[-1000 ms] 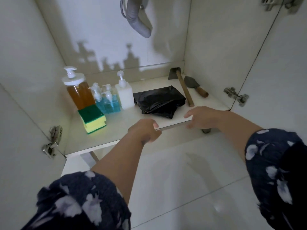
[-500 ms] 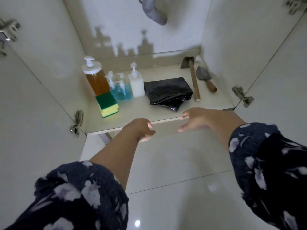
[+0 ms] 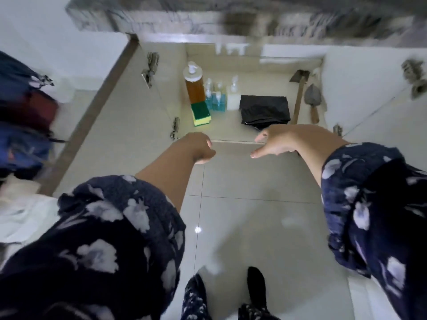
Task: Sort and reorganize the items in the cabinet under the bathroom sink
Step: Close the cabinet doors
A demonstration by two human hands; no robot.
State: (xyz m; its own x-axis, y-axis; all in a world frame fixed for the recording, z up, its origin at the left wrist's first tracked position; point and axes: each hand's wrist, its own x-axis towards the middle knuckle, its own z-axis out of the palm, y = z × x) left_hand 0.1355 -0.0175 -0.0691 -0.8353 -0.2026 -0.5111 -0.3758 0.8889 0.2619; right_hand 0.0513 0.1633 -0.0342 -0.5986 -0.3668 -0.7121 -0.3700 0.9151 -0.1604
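Inside the open cabinet, on its floor [image 3: 226, 125], stand an amber pump bottle [image 3: 194, 85], small blue pump bottles [image 3: 215, 99] and a white pump bottle [image 3: 233, 95]. A green and yellow sponge [image 3: 201, 113] lies in front of the amber bottle. A folded black bag [image 3: 264, 109] sits in the middle, with a hammer [image 3: 298, 95] and a trowel [image 3: 313, 100] at the right. My left hand [image 3: 198, 146] hovers in front of the cabinet edge, fingers curled, holding nothing. My right hand [image 3: 273, 142] hangs just off the edge, fingers relaxed and empty.
Both cabinet doors stand open, the left door [image 3: 120, 116] and the right door [image 3: 381, 116]. A marbled countertop edge [image 3: 231, 17] runs above. Blue and red bags [image 3: 20, 116] lie at the far left. Glossy floor tiles [image 3: 254, 215] stretch below, with my feet [image 3: 231, 296] on them.
My view has pulled back and upward from the cabinet. Both hands have come off the cabinet's front edge and drawn back a little. The items inside have not moved.
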